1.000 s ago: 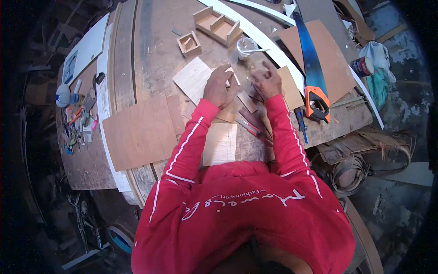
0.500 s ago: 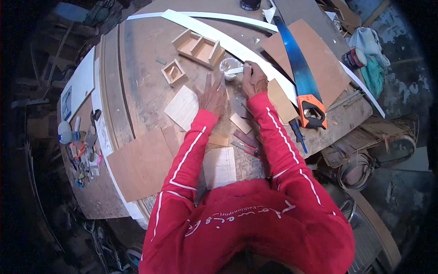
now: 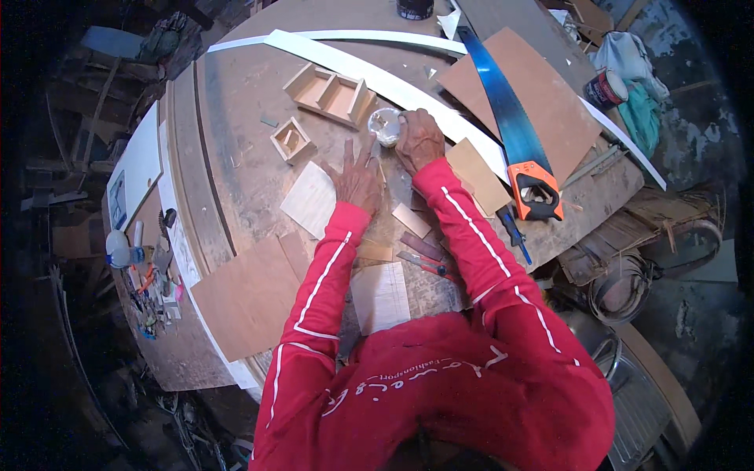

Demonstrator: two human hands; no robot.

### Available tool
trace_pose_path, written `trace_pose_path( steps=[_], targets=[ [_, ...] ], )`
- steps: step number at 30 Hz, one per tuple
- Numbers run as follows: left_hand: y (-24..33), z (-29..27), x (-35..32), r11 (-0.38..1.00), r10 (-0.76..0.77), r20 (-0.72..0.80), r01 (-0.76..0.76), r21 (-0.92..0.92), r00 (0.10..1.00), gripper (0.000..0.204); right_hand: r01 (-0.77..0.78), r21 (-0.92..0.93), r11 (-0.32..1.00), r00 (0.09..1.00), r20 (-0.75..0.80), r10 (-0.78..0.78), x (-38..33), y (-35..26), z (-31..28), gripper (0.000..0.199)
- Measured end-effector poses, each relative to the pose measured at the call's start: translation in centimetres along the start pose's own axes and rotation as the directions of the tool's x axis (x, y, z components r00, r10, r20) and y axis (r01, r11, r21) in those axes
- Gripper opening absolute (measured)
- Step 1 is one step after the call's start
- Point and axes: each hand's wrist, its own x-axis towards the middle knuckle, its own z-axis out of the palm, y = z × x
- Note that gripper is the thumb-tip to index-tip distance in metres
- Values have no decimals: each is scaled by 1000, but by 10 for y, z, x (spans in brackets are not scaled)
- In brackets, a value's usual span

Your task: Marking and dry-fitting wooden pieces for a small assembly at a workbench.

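Note:
My left hand lies palm down with its fingers spread, beside a pale square wooden panel. My right hand is closed next to a small clear cup with whitish contents. The flat pale stick it gripped a moment ago is now hidden behind the fingers. Left of the cup sits a wooden box with dividers. A smaller open wooden box with small wood pieces in it stands nearer to my left hand.
A handsaw with an orange handle lies at the right over a brown board. A long white strip crosses behind the cup. Thin wood pieces and a red cutter lie between my forearms. Small tools clutter the left edge.
My right hand has turned and moved slightly down and left beside the cup, so the stick no longer shows. My left hand's fingers have spread. The whole view has shifted a little.

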Motion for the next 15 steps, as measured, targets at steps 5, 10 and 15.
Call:
trace_pose_path(
  steps=[5, 10, 15],
  targets=[
    [1, 0, 1, 1000, 8, -8, -8, 14, 1000, 17, -243, 149, 958, 970, 42, 240, 2, 4, -4, 17],
    [2, 0, 0, 1000, 14, -38, -14, 4, 999, 16, -212, 143, 967, 977, 44, 208, 3, 2, -14, 20],
    [3, -5, -1, 1000, 7, -8, -7, 30, 1000, 17, -182, 159, 970, 983, 18, 182, 5, 0, -21, 19]
  ],
)
